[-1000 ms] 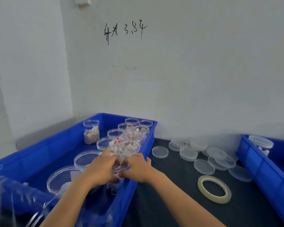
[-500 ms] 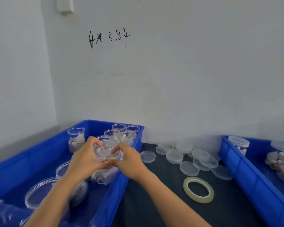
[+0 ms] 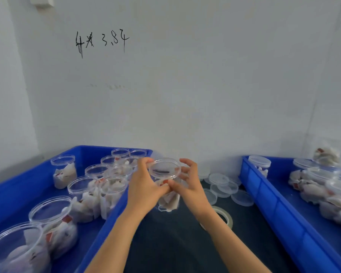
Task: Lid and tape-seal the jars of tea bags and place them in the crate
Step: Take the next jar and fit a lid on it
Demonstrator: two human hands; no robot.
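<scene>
Head view looks down at both hands raised over the dark table (image 3: 171,243) between two blue crates. Together they hold one clear plastic jar (image 3: 164,175) of tea bags, open-mouthed with no lid on it, lifted off the table just right of the left crate's (image 3: 114,221) near wall. The left hand (image 3: 145,191) has its fingers curled round the jar's left side, thumb near the rim. The right hand (image 3: 191,187) grips the right side, thumb pressed at the front beside the left thumb, fingers loosely bent behind the rim. Tea bags (image 3: 168,200) show through the jar's lower part below the hands. Inside the left crate stand many more unlidded jars of tea bags (image 3: 114,192), some upright, some leaning. On the table behind the right hand lies a scatter of loose clear lids (image 3: 224,186), and a roll of clear tape (image 3: 225,215) lies flat, partly hidden by the right forearm. The right crate (image 3: 272,203) holds lidded jars (image 3: 259,164), several lying on their sides. Black handwriting (image 3: 101,43) marks the white wall.
</scene>
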